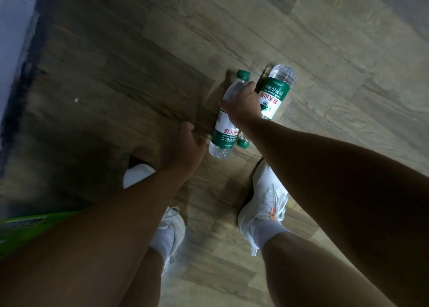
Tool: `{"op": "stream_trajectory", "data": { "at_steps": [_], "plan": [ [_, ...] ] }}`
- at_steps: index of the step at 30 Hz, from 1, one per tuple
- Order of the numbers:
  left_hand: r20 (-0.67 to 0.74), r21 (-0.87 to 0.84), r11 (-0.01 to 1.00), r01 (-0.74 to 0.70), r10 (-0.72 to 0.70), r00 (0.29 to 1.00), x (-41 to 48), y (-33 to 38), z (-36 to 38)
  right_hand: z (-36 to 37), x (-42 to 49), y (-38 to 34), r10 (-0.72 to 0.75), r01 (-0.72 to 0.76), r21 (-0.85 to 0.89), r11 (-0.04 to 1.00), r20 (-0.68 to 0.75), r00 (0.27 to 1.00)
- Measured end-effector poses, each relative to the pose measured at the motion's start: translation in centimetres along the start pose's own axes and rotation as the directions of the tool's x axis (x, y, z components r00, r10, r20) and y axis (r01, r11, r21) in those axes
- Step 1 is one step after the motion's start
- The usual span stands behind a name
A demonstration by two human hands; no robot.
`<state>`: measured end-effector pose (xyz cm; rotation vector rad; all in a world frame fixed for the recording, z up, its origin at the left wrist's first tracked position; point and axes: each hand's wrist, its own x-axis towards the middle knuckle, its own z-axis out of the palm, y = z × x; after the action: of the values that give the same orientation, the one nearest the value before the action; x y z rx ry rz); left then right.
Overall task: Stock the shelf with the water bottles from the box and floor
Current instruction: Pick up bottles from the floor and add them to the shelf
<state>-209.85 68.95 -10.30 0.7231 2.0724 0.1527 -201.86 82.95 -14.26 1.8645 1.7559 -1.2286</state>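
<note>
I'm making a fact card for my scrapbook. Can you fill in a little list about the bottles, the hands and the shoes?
Held water bottle: green cap pointing away from the person, white and green label.
Second water bottle: lying beside it, cap toward the person.
Right hand: grips the held water bottle near its neck.
Left hand: open, holding nothing, by that bottle's base.
Floor: wood-pattern planks.
Shoes: white sneakers.

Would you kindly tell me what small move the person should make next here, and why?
Probably the right hand should lift the gripped bottle off the floor: its fingers curl round that bottle's upper half, the left hand hangs open beside it, and a second bottle lies alongside for later.
</note>
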Motion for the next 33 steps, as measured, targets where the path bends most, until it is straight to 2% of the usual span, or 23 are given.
{"op": "stream_trajectory", "data": {
  "at_steps": [2, 7, 14, 20, 23, 28, 33],
  "plan": [
    [0.046, -0.004, 1.0, -0.006, 0.006, 0.999, -1.1, 0.4, -0.8, -1.1, -1.7, -0.2, 0.077, -0.077, 0.14, 0.987, 0.003, 0.997],
    [0.128, 0.009, 0.998, -0.061, 0.059, 0.99, -4.8, 1.4, -3.5, -3.8, -6.4, -2.4, 0.109, -0.107, 0.196, 0.975, 0.002, 0.994],
    [0.009, 0.021, 0.999, -0.05, 0.049, 0.999, -9.9, 4.1, -8.6, -7.5, -13.4, -7.3, 0.108, -0.097, 0.304, 0.948, -0.02, 0.994],
    [-0.067, 0.103, 0.992, -0.072, 0.079, 0.995, -14.9, 4.8, -13.3, -10.5, -20.0, -11.3, 0.116, -0.099, 0.348, 0.932, -0.027, 0.993],
    [-0.078, 0.023, 0.999, -0.046, 0.048, 0.996, -17.4, 5.1, -15.6, -11.6, -23.4, -13.2, 0.073, -0.056, 0.345, 0.937, -0.036, 0.997],
    [-0.04, -0.219, 0.973, 0.075, -0.085, 0.996, -21.4, 5.6, -19.9, -14.4, -29.3, -16.8, -0.019, 0.023, 0.411, 0.911, -0.016, 1.0],
    [0.043, -0.414, 0.906, 0.09, -0.08, 0.996, -24.6, 5.7, -23.4, -17.1, -33.4, -19.4, -0.087, 0.08, 0.402, 0.912, 0.0, 0.996]
  ]
}}
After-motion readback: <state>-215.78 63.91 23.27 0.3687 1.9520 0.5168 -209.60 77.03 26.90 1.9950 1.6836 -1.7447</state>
